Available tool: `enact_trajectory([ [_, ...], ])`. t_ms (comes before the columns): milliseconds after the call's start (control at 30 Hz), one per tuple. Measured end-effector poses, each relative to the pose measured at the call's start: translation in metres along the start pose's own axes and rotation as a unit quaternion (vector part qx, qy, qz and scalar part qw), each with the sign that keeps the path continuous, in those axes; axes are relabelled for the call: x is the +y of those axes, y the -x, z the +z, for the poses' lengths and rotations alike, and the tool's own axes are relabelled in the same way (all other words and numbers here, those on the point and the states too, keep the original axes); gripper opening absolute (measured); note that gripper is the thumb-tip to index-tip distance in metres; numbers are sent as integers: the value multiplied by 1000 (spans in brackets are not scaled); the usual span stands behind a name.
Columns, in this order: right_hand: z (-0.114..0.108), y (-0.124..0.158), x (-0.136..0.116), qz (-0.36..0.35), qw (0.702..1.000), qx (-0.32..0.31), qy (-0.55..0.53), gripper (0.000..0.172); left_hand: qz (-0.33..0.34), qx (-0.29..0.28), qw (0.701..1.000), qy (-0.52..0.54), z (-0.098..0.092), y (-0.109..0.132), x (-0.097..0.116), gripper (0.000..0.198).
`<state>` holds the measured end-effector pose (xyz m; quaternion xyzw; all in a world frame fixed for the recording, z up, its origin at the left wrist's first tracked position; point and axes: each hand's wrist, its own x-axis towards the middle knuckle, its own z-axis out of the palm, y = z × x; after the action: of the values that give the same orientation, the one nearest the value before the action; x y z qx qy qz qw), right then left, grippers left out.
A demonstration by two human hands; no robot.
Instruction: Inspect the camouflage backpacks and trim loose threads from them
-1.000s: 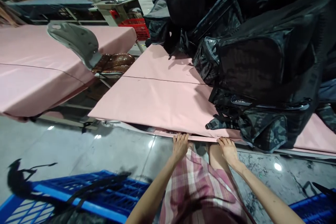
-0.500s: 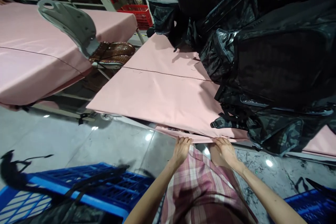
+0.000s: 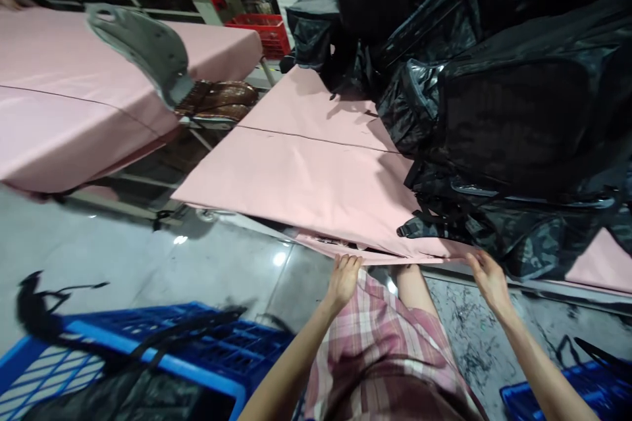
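A pink tablecloth (image 3: 296,171) covers the table before me, and its front edge is pulled out into a fold with a dark gap behind it. My left hand (image 3: 344,281) is closed over that edge near the middle, fingers on top. Further right, my right hand (image 3: 488,274) pinches the same edge beside a hanging backpack strap. Black and camouflage backpacks (image 3: 513,125) are heaped on the table's right side, and a strap with a buckle (image 3: 419,229) lies on the cloth just above the edge.
Blue plastic crates (image 3: 162,355) stand on the floor at lower left and lower right (image 3: 582,388), the left one holding dark bags. A grey chair (image 3: 148,52) stands between my table and another pink-covered table (image 3: 59,79). Behind it is a red crate (image 3: 264,33).
My right hand has moved right along the cloth's edge, from near my left hand to beside the camouflage backpack. My left hand stays at its spot. The view has shifted slightly.
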<state>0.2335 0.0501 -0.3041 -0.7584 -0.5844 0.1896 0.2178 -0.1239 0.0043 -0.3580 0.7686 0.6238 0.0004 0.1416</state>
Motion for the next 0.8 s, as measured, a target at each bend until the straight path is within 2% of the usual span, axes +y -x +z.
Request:
enact_trajectory([
  [233,11,-3,0,2,998,-12,-59,56,-9,3,1000,-7,2,2,2,47],
  [500,17,11,-12,-18,999,-1,-41,55,14,55,998,10,12,4,-3,47],
  [633,31,26,-25,-8,996,4,-90,51,8,63,998,18,16,3,-4,46],
  [700,44,36,-40,-44,991,-49,-115,45,3,66,998,17,16,2,-3,46],
  [800,73,48,-74,-155,962,-187,-121,37,2,62,998,10,13,2,-2,45],
])
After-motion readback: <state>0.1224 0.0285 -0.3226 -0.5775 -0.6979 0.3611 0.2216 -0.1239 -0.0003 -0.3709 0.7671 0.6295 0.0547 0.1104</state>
